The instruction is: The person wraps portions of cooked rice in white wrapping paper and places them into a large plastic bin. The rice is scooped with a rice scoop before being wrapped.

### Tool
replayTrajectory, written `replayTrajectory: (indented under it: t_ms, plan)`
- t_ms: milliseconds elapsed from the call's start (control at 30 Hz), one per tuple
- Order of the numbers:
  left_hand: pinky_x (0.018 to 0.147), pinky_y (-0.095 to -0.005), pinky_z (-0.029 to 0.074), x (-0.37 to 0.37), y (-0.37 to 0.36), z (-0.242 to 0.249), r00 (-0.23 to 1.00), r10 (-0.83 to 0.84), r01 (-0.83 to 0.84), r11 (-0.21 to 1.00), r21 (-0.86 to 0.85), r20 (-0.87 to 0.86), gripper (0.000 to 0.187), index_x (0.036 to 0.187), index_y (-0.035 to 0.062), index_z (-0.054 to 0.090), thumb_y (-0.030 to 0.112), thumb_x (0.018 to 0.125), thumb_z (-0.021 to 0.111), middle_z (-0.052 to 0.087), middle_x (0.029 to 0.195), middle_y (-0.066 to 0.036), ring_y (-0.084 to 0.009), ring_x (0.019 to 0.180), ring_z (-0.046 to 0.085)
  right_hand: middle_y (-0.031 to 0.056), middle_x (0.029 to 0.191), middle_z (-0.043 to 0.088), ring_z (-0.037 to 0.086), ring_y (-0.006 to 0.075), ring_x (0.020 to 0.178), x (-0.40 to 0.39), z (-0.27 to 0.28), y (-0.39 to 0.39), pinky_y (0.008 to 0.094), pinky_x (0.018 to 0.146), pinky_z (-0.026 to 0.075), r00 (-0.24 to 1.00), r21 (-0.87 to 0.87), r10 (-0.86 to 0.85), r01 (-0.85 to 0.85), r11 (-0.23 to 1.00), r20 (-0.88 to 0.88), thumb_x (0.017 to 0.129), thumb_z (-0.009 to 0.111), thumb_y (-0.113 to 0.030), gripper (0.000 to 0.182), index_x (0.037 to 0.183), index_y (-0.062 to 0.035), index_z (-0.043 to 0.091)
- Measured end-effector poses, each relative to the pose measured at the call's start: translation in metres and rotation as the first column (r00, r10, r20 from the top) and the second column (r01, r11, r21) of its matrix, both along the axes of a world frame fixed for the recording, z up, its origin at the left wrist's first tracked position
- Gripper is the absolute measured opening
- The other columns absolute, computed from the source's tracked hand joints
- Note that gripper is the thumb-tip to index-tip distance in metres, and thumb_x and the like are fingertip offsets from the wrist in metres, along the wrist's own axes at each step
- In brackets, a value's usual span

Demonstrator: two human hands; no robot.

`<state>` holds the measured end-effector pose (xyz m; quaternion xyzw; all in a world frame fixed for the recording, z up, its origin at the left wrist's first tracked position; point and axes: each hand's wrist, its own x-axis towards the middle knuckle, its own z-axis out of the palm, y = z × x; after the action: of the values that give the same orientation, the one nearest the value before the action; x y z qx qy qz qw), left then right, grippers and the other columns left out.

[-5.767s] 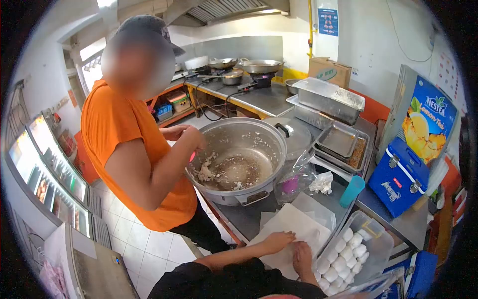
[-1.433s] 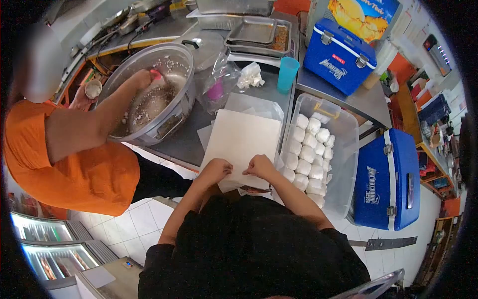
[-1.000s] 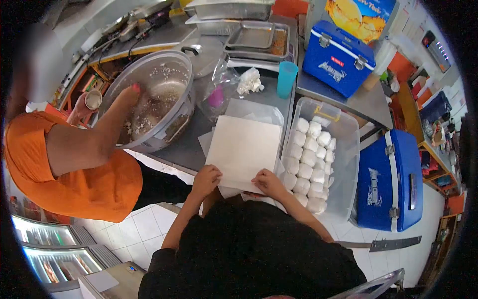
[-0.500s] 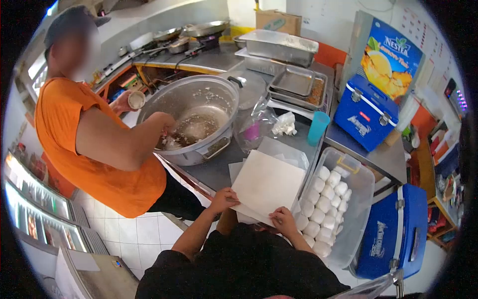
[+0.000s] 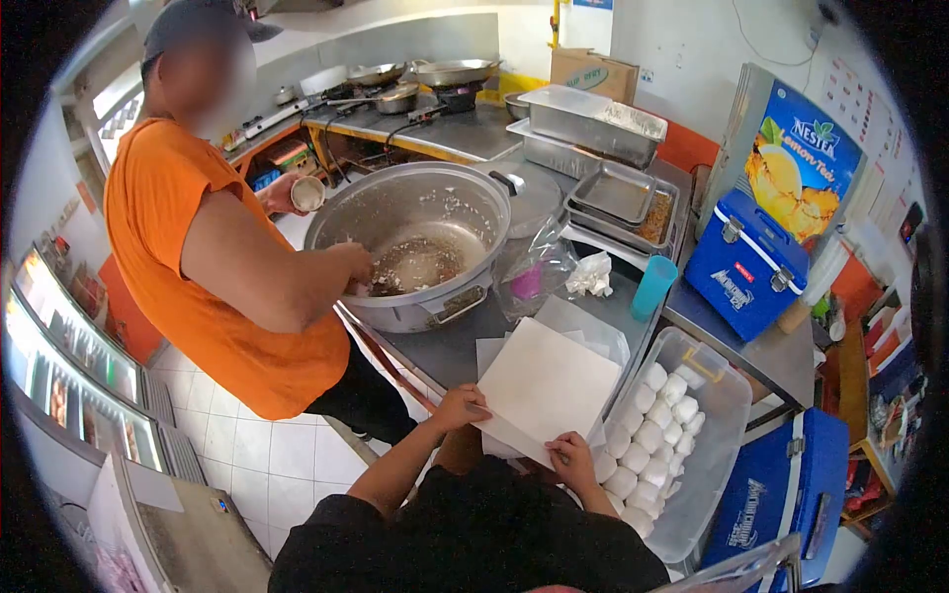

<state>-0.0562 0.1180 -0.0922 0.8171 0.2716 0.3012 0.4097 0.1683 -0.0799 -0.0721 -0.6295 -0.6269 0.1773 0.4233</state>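
A stack of square, cream-coloured paper sheets [image 5: 549,381] lies on the metal counter in front of me. My left hand [image 5: 462,406] is closed on the near left corner of the sheets, thumb and fingers pinching the edge. At the near right corner, my right hand [image 5: 570,460] pinches the paper too. Thin translucent sheets [image 5: 593,329] stick out from under the stack. Right of it stands a clear plastic bin [image 5: 727,420] filled with several rounded white bundles [image 5: 647,435].
A co-worker in orange [image 5: 222,287] holds a small cup [image 5: 307,194], with the other hand inside a large metal pot [image 5: 484,222]. Behind the paper are a plastic bag [image 5: 534,277], crumpled white plastic [image 5: 590,275] and a turquoise cup [image 5: 652,289]. Blue coolers [image 5: 746,262] stand at right.
The whole view has shifted, so things appear further right and lower. My hands still pinch the paper's near corners. The co-worker's arm at the pot has moved slightly.
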Motion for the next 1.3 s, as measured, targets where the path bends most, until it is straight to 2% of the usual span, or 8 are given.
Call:
replayTrajectory:
  t_ms: [667, 767, 867, 933, 1033, 1067, 1133, 1300]
  plan:
    - [0.069, -0.0308, 0.044, -0.001, 0.0, 0.002, 1.0, -0.001, 0.001, 1.0, 0.0, -0.018, 0.023, 0.069, 0.0047, 0.06, 0.017, 0.059, 0.077, 0.056, 0.078, -0.005, -0.0204, 0.077, 0.056, 0.01, 0.08, 0.054, 0.055, 0.0256, 0.077, -0.003, 0.007, 0.001, 0.0322, 0.066, 0.046, 0.999, 0.026, -0.038, 0.038, 0.999, -0.009, 0.069, 0.061, -0.002, 0.013, 0.081, -0.0046, 0.065]
    - [0.07, -0.0323, 0.045, -0.004, -0.002, 0.009, 0.999, -0.04, 0.04, 0.999, 0.002, -0.008, 0.023, 0.072, 0.0055, 0.06, 0.02, 0.061, 0.075, 0.056, 0.08, -0.007, -0.0225, 0.078, 0.057, 0.0106, 0.084, 0.054, 0.054, 0.0264, 0.082, -0.002, 0.006, -0.002, 0.0332, 0.07, 0.045, 0.999, -0.004, 0.01, -0.01, 1.0, 0.039, 0.068, 0.062, -0.004, 0.019, 0.088, -0.0053, 0.063]
    - [0.071, -0.0356, 0.045, -0.007, -0.004, 0.024, 0.981, -0.146, 0.161, 0.981, 0.113, -0.126, 0.026, 0.076, 0.0058, 0.059, 0.022, 0.062, 0.073, 0.056, 0.084, -0.007, -0.0251, 0.079, 0.057, 0.0109, 0.088, 0.052, 0.052, 0.0278, 0.085, -0.007, 0.023, -0.002, 0.0351, 0.073, 0.044, 0.989, 0.037, 0.035, -0.041, 0.998, 0.147, 0.067, 0.067, -0.01, 0.03, 0.096, -0.0071, 0.061]
    - [0.071, -0.0383, 0.045, -0.011, -0.011, 0.034, 0.958, -0.185, 0.259, 0.889, 0.378, -0.221, 0.033, 0.084, 0.0057, 0.056, 0.023, 0.061, 0.072, 0.054, 0.09, -0.01, -0.0271, 0.083, 0.056, 0.0111, 0.09, 0.05, 0.05, 0.0287, 0.083, -0.014, 0.038, -0.004, 0.0371, 0.073, 0.044, 0.932, -0.029, 0.107, -0.103, 0.994, 0.346, 0.065, 0.071, -0.019, 0.042, 0.103, -0.009, 0.057]
    - [0.071, -0.0393, 0.045, -0.011, -0.019, 0.052, 0.895, -0.17, 0.373, 0.792, 0.483, -0.412, 0.04, 0.09, 0.0053, 0.054, 0.024, 0.059, 0.072, 0.051, 0.092, -0.012, -0.0288, 0.086, 0.054, 0.011, 0.089, 0.051, 0.05, 0.0286, 0.081, -0.017, 0.035, 0.0, 0.0383, 0.071, 0.045, 0.861, -0.142, 0.152, -0.093, 0.985, 0.486, 0.066, 0.07, -0.026, 0.04, 0.098, -0.0078, 0.058]
    - [0.071, -0.0393, 0.045, -0.008, -0.019, 0.053, 0.895, -0.168, 0.371, 0.793, 0.483, -0.412, 0.04, 0.09, 0.0053, 0.054, 0.024, 0.059, 0.072, 0.051, 0.092, -0.012, -0.0288, 0.086, 0.054, 0.011, 0.089, 0.051, 0.05, 0.0286, 0.081, -0.019, 0.035, 0.003, 0.0383, 0.071, 0.045, 0.861, -0.143, 0.154, -0.096, 0.985, 0.486, 0.066, 0.07, -0.026, 0.04, 0.098, -0.0078, 0.058]
    - [0.072, -0.0396, 0.046, -0.001, -0.021, 0.053, 0.73, -0.143, 0.509, 0.767, 0.391, -0.669, 0.034, 0.092, 0.005, 0.052, 0.021, 0.065, 0.066, 0.048, 0.091, -0.015, -0.0311, 0.088, 0.052, 0.0123, 0.09, 0.051, 0.051, 0.0286, 0.083, -0.023, 0.035, 0.008, 0.0389, 0.071, 0.046, 0.782, -0.327, 0.241, -0.051, 0.944, 0.575, 0.069, 0.066, -0.029, 0.034, 0.093, -0.0056, 0.057]
    - [0.071, -0.0407, 0.046, 0.011, -0.02, 0.05, 0.752, -0.116, 0.463, 0.793, 0.395, -0.648, 0.018, 0.086, 0.0042, 0.053, 0.014, 0.071, 0.056, 0.049, 0.088, -0.015, -0.0323, 0.085, 0.054, 0.014, 0.089, 0.051, 0.052, 0.0293, 0.084, -0.024, 0.032, 0.012, 0.0392, 0.07, 0.047, 0.732, -0.396, 0.321, -0.077, 0.915, 0.6, 0.071, 0.064, -0.029, 0.033, 0.089, -0.0036, 0.055]
